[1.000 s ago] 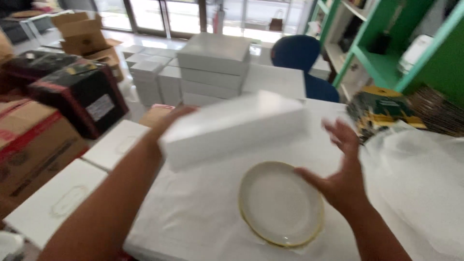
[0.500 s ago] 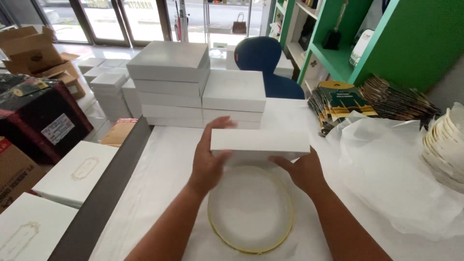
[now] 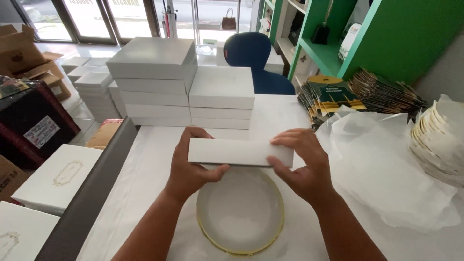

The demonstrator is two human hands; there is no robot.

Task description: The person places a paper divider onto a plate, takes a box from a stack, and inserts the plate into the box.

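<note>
White box (image 3: 240, 152), earlier swung high, now gripped by left hand (image 3: 191, 164) and right hand (image 3: 302, 164) over plate (image 3: 240, 212).

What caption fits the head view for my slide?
Both hands, left hand and right hand, hold a flat white box above a gold-rimmed plate on the white table.

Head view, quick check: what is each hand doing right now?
Left hand: closed on the left end of the white box, above the gold-rimmed plate.
Right hand: closed on the box's right end.
</note>
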